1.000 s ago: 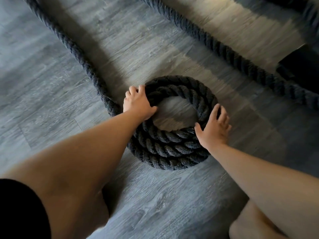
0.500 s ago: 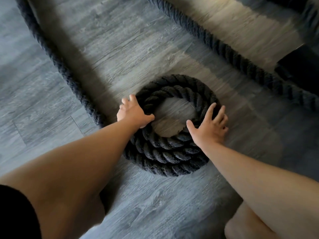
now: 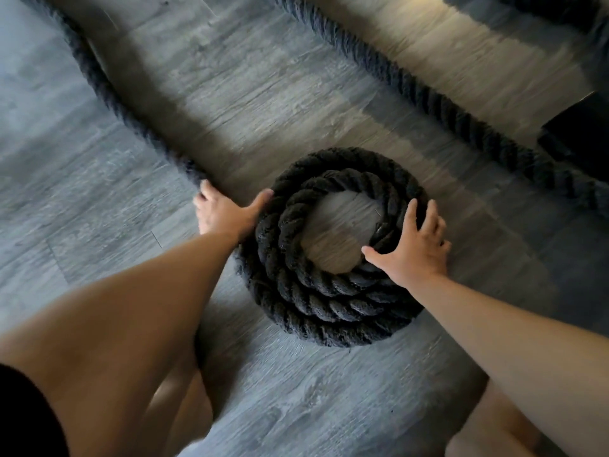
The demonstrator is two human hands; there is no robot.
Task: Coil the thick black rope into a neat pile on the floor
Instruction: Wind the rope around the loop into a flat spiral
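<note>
The thick black rope lies partly wound into a round coil (image 3: 329,308) of several stacked turns on the grey wood floor. A loose strand (image 3: 108,97) runs from the top left down to the coil's left side. My left hand (image 3: 227,214) lies over that strand where it meets the coil, fingers curled around it and thumb against the coil's outer turn. Flat on the coil's right rim rests my right hand (image 3: 412,249), fingers spread, thumb reaching into the centre hole.
A second stretch of rope (image 3: 412,87) crosses the floor diagonally from top centre to the right edge. A dark block (image 3: 580,140) sits at the right edge behind it. My bare knees show at the bottom left and bottom right.
My left hand has slid off the top of the coil to its outer left side, onto the loose strand. That strand has swung leftward. My right hand stays on the right rim.
</note>
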